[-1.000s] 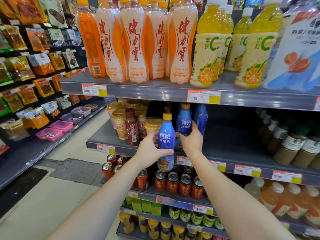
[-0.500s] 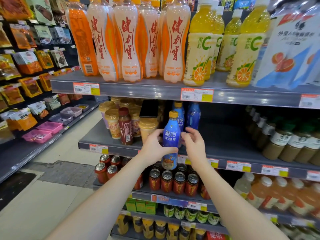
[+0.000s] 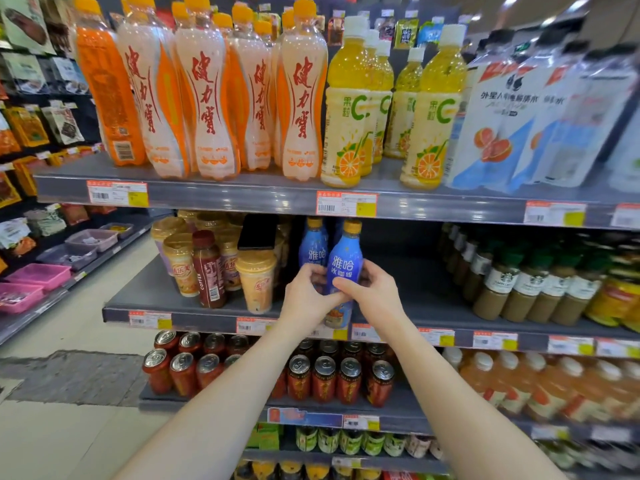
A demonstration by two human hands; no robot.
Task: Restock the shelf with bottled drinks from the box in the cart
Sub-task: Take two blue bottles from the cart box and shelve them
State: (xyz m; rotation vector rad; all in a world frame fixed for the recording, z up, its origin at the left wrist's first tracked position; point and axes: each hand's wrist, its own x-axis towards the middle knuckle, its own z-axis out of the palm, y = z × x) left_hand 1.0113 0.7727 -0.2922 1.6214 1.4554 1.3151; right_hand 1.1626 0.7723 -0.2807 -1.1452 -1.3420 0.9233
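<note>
- While both hands close around it from either side, the blue bottle (image 3: 343, 271) with a yellow cap stands upright at the front edge of the middle shelf (image 3: 450, 289). Its base overlaps the shelf's price strip in this view, and whether it rests on the shelf cannot be told.
- Left hand (image 3: 308, 296): the grip is wrapped round the bottle's left side at label height, with the thumb across the front.
- Right hand (image 3: 375, 296): the grip is curled round the bottle's right side, and its thumb meets the left hand low on the label.
- Second blue bottle (image 3: 313, 247): it stands just behind and to the left of the held one, on the same shelf.
- Left neighbours: milk-tea cups (image 3: 256, 282) and a brown coffee bottle (image 3: 207, 268) stand on the same shelf, and a dark phone (image 3: 258, 232) lies on top of the cups.
- Right neighbours: bottled coffees with dark caps (image 3: 526, 282) stand well apart from the blue bottles, across a bare stretch of shelf.
- Upper shelf: orange-and-white bottles (image 3: 204, 98) stand beside yellow juice bottles (image 3: 346, 105).
- Lower shelf: rows of red cans (image 3: 323, 379).
</note>
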